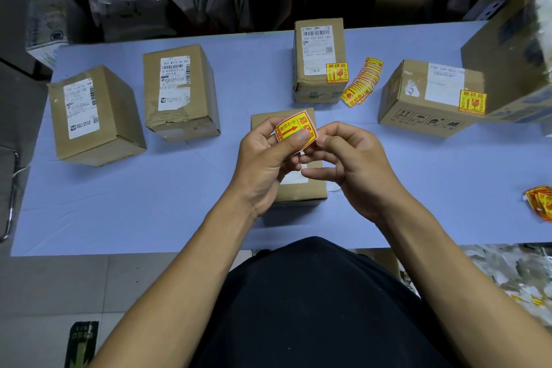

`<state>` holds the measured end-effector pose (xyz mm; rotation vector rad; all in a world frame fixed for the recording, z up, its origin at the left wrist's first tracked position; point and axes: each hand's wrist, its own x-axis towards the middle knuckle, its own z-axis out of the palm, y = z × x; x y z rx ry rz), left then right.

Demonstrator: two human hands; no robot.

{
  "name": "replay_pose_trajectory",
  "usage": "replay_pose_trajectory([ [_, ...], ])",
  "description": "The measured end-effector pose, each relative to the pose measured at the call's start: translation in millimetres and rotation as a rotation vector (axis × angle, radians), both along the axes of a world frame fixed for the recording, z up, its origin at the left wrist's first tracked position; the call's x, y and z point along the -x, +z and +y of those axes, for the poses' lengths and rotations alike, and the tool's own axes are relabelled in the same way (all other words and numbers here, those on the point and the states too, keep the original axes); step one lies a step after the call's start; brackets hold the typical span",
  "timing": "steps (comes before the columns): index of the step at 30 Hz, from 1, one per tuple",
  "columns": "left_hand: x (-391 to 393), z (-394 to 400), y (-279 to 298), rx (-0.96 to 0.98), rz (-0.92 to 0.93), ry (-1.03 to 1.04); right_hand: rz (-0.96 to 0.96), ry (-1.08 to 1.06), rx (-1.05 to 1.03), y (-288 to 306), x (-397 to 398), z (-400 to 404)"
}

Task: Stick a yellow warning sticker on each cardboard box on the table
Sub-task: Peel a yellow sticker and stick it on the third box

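My left hand (265, 158) pinches a yellow and red warning sticker (294, 128) by its lower edge, thumb on its face. My right hand (355, 164) touches the sticker's right corner with its fingertips. Both hands hover over a small cardboard box (301, 188) in the middle of the table, mostly hidden behind them. Two boxes without yellow stickers stand at the left (92, 116) and centre left (179, 92). A back box (319, 60) and a right box (430, 98) each carry a yellow sticker.
A fanned strip of spare stickers (363, 81) lies between the back and right boxes. More stickers (540, 203) lie at the table's right edge. A large box (513, 48) stands at the far right. The light blue table (149, 188) ends near my body.
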<state>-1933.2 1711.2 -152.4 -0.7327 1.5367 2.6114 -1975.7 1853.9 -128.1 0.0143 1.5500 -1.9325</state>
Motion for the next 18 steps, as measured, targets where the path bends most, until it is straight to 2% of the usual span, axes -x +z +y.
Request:
replay_pose_trajectory([
  [7,-0.9,0.9,-0.1,0.016,-0.011,0.018,0.029,-0.006,-0.055,-0.8,-1.5,0.3],
  [18,-0.9,-0.3,1.2,0.038,-0.002,0.036,0.006,0.005,-0.017,-0.3,-1.9,0.7],
])
